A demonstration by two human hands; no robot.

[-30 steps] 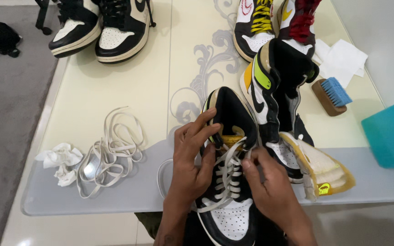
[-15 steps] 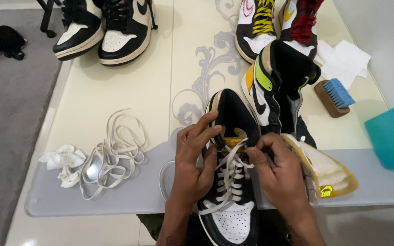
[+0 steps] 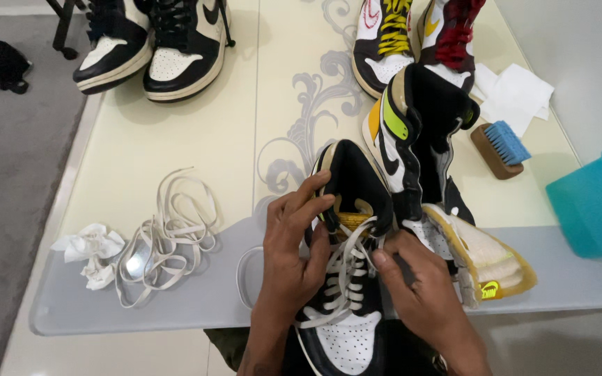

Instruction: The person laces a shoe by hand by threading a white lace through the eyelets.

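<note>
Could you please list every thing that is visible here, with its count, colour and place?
laced sneaker: 1, black and white with cream laces, near table edge, between both hands
unlaced sneaker: 1, black, white, green and yellow, lying right of it
insole: 1, cream with yellow rim, near right edge
loose laces: 1 heap, cream, left on table
crumpled tissue: 1, white, far left
black and white pair: 2 shoes, far left corner
yellow-laced shoe: 1, far side
red-laced shoe: 1, beside it
brush: 1, brown with blue bristles, right
paper sheets: white, behind brush
tub: 1, teal, right edge
table: 1, cream
left hand: on collar
right hand: pinching lace
</note>
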